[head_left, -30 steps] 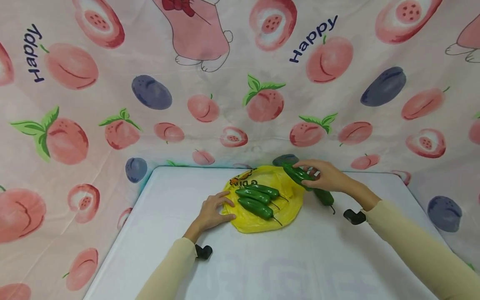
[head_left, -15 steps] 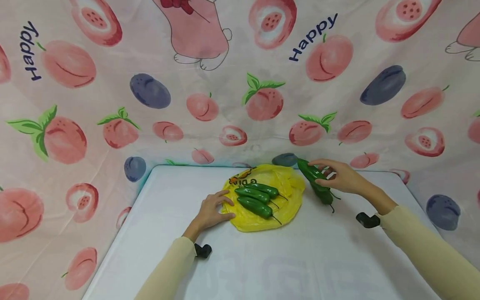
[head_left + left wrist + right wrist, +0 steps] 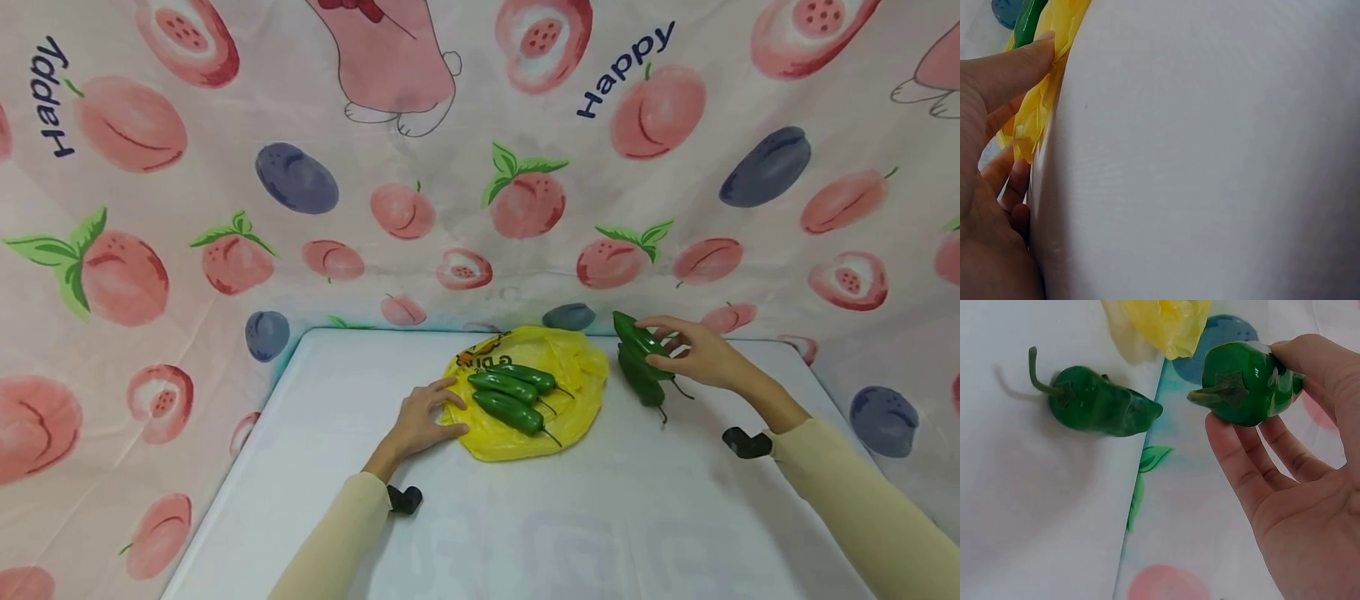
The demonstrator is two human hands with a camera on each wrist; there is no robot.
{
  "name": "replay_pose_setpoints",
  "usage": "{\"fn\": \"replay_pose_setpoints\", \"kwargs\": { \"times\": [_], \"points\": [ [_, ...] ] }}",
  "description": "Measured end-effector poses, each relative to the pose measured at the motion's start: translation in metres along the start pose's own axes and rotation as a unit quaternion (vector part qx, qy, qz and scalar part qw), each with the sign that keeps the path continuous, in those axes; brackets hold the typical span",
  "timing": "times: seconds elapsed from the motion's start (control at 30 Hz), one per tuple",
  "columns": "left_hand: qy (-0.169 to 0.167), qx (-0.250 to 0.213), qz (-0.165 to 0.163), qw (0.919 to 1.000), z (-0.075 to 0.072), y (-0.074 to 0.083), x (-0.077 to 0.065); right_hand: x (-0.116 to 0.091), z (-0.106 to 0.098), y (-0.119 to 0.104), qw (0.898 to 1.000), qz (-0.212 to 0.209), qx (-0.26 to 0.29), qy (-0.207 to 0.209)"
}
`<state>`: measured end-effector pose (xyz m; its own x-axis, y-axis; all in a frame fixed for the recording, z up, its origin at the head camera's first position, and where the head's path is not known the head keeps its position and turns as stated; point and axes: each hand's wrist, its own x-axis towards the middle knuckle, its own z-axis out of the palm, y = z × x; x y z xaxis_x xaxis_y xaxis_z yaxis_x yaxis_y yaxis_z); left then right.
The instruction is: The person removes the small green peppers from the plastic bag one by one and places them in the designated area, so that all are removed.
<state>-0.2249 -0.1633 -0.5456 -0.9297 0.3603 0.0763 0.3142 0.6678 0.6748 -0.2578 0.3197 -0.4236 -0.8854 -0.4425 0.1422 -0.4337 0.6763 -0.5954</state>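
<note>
Right hand [image 3: 697,357] had moved toward three o'clock, fingers pinching a green chili pepper [image 3: 1241,381] at two o'clock of the yellow plastic bag [image 3: 579,422]. Left hand [image 3: 417,418], fingers spread, touched its nine-o'clock edge.

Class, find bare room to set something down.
Bare table lies between the sleeves, before the yellow bag, and left of the left hand. Crowded: the bag, with three peppers, and its right, where the right hand holds one near another.
</note>
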Motion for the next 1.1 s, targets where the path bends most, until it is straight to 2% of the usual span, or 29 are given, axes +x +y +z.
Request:
{"fn": "replay_pose_setpoints", "kwargs": {
  "times": [0.57,1.1],
  "points": [
    [0.001,0.0,-0.003,1.0,-0.001,0.0,0.0,-0.011,-0.003,0.024,0.999,0.045,0.008,0.018],
    [0.001,-0.004,0.0,1.0,-0.001,0.001,0.001,-0.019,0.002,0.046,0.995,0.087,0.04,0.027]
  ]
}}
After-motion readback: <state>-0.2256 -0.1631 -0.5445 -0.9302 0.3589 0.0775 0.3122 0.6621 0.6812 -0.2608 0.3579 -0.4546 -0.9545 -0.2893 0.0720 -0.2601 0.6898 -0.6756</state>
